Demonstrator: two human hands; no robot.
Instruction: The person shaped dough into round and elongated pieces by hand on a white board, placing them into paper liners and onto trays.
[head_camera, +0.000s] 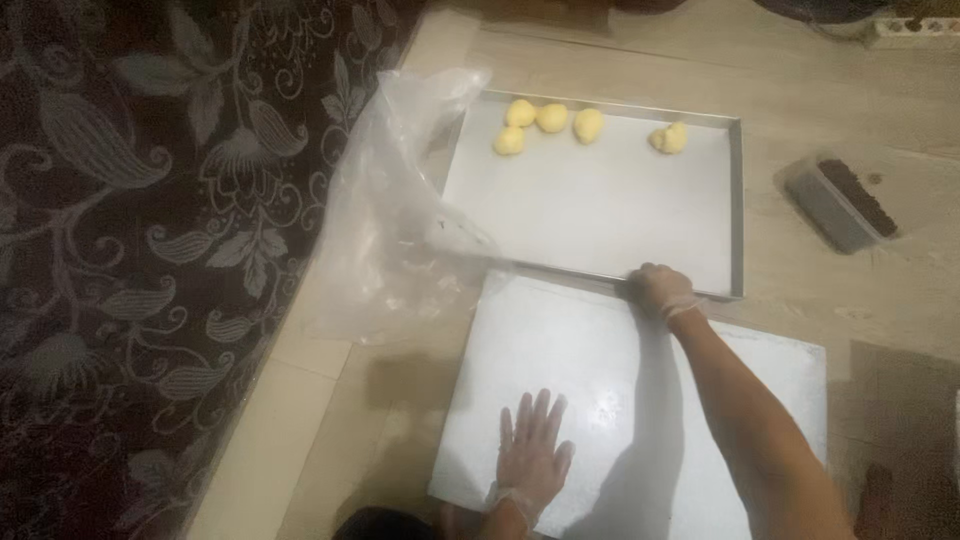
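My left hand (533, 447), in a thin clear glove, lies flat with fingers spread on an upturned grey metal tray (700, 360) near its front edge. My right hand (661, 288), also gloved, grips the near rim of a second metal baking tray (590, 215) that lies beyond. That far tray holds several small yellow dough pieces (548, 120) along its back edge, with one more dough piece (670, 137) to the right. A crumpled clear plastic sheet (400, 210) rests over the far tray's left corner.
A dark patterned carpet (130, 250) covers the floor on the left. A small clear plastic tub with dark brown filling (842, 203) stands to the right of the far tray. Light wooden flooring (850, 90) surrounds the trays.
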